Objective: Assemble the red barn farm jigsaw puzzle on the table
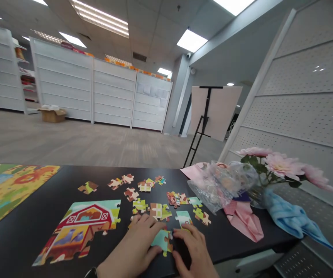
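Your left hand (141,240) lies low over the black table (111,241), palm down, its forefinger and thumb apart on either side of the left end of a light-blue puzzle piece (162,240); you cannot tell from this view whether they pinch it or only rest on it. Your right hand (194,247) is bent in from the other side, thumb and forefinger standing wide with dark tabletop between them, and the fingertips come close to a brown-edged part at the piece's right end. So the light-blue piece is on the table between your two hands, near its front edge. Just beyond your right fingers you have another light-blue piece (184,218), and past your left knuckles a brown-and-cream piece (156,211). More loose pieces are scattered farther back, among them a green-and-brown one (88,187) set apart toward the left. To the left of your hands lies a joined barn section (78,233), its right side ragged with open tabs and notches. A colourful sheet (12,193) fills the table's far left corner, while a crumpled clear bag (221,183), a pink cloth (245,221), a blue cloth (292,218) and pink flowers (282,166) crowd the right end.
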A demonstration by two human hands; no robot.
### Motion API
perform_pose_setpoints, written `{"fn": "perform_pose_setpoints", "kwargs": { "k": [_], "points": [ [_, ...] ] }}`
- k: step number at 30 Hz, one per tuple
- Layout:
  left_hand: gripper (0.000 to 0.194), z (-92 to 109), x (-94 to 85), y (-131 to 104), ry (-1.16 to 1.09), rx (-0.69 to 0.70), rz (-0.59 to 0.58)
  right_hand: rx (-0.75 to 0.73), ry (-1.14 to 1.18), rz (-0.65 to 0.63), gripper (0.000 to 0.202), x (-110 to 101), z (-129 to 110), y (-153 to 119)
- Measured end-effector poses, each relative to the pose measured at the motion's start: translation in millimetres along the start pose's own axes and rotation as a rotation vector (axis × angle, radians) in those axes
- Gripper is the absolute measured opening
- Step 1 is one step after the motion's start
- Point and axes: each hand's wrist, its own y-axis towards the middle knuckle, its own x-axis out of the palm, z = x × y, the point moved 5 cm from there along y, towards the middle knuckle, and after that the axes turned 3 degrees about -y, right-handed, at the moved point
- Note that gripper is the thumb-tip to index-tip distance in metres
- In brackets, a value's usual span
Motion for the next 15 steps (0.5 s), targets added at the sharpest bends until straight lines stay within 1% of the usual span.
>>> {"fn": "perform_pose_setpoints", "kwargs": {
  "k": [3, 5, 7, 9, 13, 15],
  "points": [
    [0.048, -13.5, -4.2, -10.5, -0.002, -0.046, 0.017, 0.031, -0.004, 0.019, 0.039, 3.1, -5.4, -2.7],
    [0.053, -21.4, -5.2, -15.1, 0.002, -0.049, 0.031, -0.006, -0.017, 0.021, 0.045, 5.3, -11.4, -0.8],
    [0.059, -25.4, -3.7, -16.1, 0.006, -0.014, 0.048, -0.075, -0.024, 0.002, 0.054, 9.2, -19.7, 2.6],
    [0.06, -26.2, 1.0, -14.7, 0.014, 0.045, 0.035, -0.107, -0.008, 0.023, 0.056, 11.7, -26.6, 5.7],
    [0.058, -28.2, 10.0, -11.7, 0.027, 0.134, -0.048, -0.111, 0.012, 0.217, 0.04, 4.5, -30.0, 3.8],
    [0.058, -30.9, 7.2, -11.8, 0.021, 0.14, -0.021, -0.149, -0.057, 0.288, 0.034, -3.3, -27.6, -2.3]
  ]
}}
